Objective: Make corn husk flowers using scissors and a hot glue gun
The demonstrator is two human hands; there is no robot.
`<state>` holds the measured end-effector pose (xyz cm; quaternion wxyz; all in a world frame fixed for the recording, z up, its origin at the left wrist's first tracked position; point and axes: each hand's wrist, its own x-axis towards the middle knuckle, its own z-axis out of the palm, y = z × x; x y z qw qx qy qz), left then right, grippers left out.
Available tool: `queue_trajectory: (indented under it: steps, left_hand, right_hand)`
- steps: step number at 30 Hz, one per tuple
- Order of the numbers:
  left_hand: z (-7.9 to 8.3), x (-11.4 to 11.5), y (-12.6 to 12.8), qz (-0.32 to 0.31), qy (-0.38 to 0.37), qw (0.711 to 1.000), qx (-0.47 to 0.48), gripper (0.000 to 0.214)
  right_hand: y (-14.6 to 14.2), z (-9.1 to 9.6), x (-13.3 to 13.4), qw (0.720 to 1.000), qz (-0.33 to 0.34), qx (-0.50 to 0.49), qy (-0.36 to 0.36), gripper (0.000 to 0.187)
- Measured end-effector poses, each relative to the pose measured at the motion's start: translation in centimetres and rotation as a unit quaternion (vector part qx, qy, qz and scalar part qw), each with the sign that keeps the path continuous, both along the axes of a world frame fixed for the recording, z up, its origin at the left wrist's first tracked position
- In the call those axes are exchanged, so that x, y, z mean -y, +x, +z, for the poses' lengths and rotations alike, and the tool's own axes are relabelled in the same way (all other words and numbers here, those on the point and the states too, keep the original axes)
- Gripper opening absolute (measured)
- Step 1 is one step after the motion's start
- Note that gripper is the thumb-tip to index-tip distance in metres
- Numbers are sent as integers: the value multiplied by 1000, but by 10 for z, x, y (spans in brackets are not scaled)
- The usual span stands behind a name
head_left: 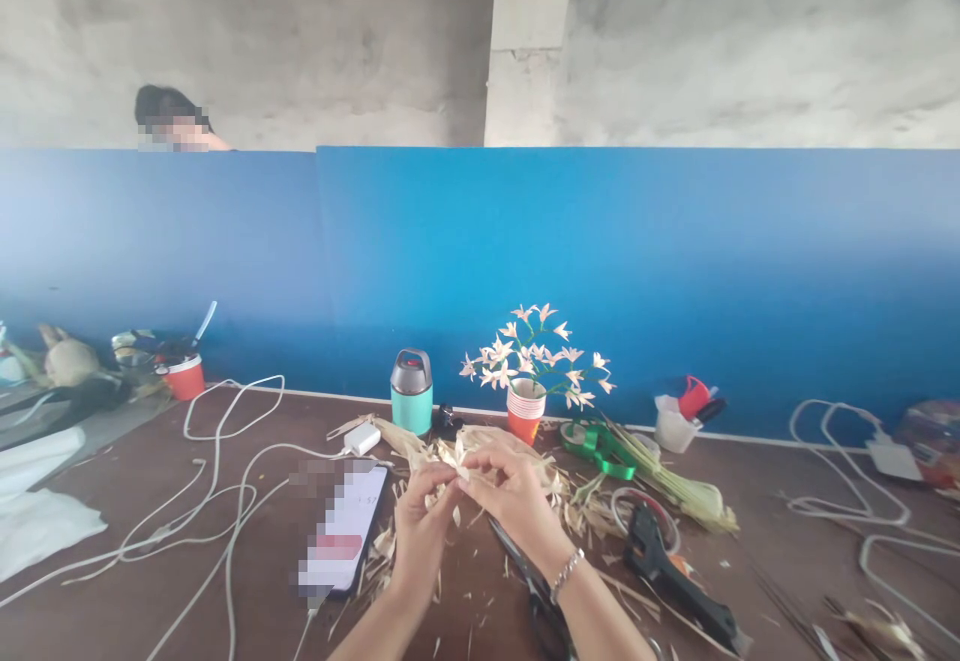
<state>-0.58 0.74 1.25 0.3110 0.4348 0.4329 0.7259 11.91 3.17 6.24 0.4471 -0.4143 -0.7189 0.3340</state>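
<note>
Between the fingertips of both hands is a small pale flower (454, 453) that looks made of dried husk. My left hand (421, 516) pinches it from the left, and my right hand (510, 501) grips it from the right. Below the right wrist lies a pair of black scissors (544, 606), partly hidden by the forearm. Husk strips and scraps (480, 438) are spread behind and around the hands. Beyond them stands a paper cup (526, 411) holding green stems with several finished pale flowers (499, 351).
Left of my hands lie a phone (349, 526) on a cable and a white charger (362, 438). A teal flask (412, 396) stands behind. To the right are a black glue gun (671, 581), green ribbon (600, 448) and a stalk bundle (675, 486). A person (176, 121) shows above the blue partition (637, 261).
</note>
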Motion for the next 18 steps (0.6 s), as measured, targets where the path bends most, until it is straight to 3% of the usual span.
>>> queue_trajectory:
  steps: [9, 18]
  left_hand:
    - [2, 3, 1, -30, 16, 999, -39, 20]
    - [-3, 4, 0, 1, 32, 998, -63, 17]
  right_hand:
    - [-1, 2, 3, 997, 34, -63, 43, 3]
    - [-3, 0, 5, 996, 37, -67, 53, 7]
